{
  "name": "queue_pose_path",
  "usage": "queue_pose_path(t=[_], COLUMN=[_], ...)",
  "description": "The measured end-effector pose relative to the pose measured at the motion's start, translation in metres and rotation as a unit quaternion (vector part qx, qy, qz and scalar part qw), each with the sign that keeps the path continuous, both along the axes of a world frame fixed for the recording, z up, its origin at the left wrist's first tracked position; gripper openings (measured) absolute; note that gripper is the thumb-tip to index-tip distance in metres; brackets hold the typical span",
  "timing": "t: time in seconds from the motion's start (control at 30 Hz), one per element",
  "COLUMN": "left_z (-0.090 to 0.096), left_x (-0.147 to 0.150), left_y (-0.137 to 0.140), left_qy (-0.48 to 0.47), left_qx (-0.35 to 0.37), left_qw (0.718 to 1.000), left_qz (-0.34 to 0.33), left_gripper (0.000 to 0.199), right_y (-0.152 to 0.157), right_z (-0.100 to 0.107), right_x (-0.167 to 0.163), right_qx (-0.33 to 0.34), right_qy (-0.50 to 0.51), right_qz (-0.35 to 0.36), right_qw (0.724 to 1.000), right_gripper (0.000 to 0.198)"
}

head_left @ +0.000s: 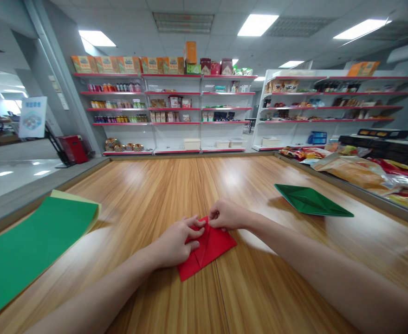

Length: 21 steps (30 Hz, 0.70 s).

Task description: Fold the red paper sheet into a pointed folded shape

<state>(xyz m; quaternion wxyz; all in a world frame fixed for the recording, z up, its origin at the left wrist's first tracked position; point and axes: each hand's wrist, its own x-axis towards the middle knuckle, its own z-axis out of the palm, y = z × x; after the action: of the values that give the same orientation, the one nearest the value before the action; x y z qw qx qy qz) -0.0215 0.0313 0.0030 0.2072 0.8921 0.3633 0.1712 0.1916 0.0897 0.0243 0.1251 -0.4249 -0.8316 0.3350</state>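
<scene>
A folded sheet of red paper [213, 249] lies at an angle on the wooden table, with crease lines meeting near its lower edge. Across its left side rests my left hand [180, 241], fingers spread and pressing the paper flat. My right hand [224, 214] is closed at the paper's top corner, thumb and forefinger pinching the edge there. The fingertips of both hands are close together, and they cover the paper's upper left part.
Green paper sheets [40, 246] lie at the table's left, a yellowish one beneath. On the right sits a folded green paper piece [311, 200]. Packaged goods [357, 174] line the right edge. Stocked shelves [176, 99] stand beyond the wooden table [148, 185].
</scene>
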Motion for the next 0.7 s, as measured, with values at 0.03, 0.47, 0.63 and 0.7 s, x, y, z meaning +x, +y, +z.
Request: queue_pose_path(t=[0.03,0.47,0.63,0.7], left_z=[-0.0001,0.0033,0.0044,0.0044], left_x=[0.0,0.0012,0.0024,0.0025], left_y=[0.0002,-0.001,-0.0003,-0.0003], left_qy=[0.003,0.006,0.013,0.013], left_qx=[0.0,0.008,0.0,0.001], left_qw=[1.0,1.0,1.0,1.0], left_qz=[0.0,-0.007,-0.006,-0.004], left_gripper=[0.039,0.039,0.039,0.038], right_y=[-0.001,-0.0081,-0.0088,-0.0103], right_z=[0.001,-0.0039,-0.0007,0.0], right_x=[-0.0009,0.0002,-0.0012,-0.0019], right_qx=[0.006,-0.055,-0.025,-0.002], right_qy=[-0.001,0.024,0.011,0.011], right_qz=[0.007,0.016,0.034,0.052], right_qw=[1.0,0.998,0.999,0.999], right_gripper=[0.011,0.015,0.014,0.014])
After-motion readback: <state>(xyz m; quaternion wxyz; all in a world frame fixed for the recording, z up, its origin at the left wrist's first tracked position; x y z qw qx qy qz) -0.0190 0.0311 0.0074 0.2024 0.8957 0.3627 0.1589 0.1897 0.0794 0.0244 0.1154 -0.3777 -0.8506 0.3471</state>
